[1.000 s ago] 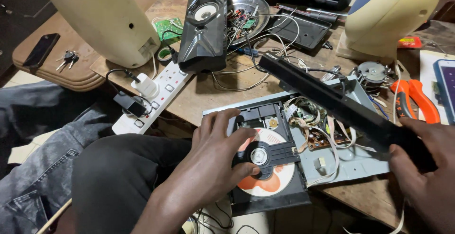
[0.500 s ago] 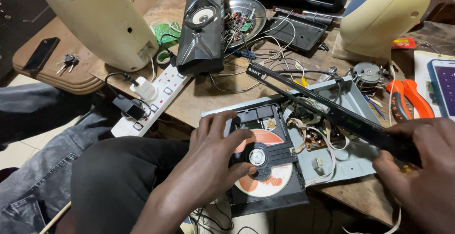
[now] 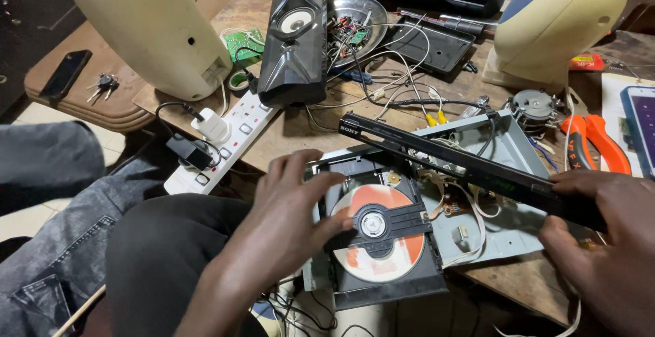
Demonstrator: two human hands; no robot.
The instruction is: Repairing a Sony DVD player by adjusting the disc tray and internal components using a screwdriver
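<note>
Hands on opened disc player [image 3: 505, 153] | left hand [image 3: 290, 224] fingers spread flat, pressing disc tray [image 3: 382, 241] at 6 o'clock | right hand [image 3: 600, 241] fingers closed on black front panel [image 3: 464, 163] at 3 o'clock | we'd keep tray steady, lift panel gently off wires.

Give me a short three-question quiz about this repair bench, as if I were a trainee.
1. True or false: the left hand rests on the black disc tray that holds the orange and white disc.
2. What does the right hand grip? A) the orange pliers B) the long black front panel C) the white power strip
3. Fill in: the black speaker on the wooden table lies between the cream casing and a round metal ____ of parts.

Key
1. True
2. B, the long black front panel
3. bowl
</note>
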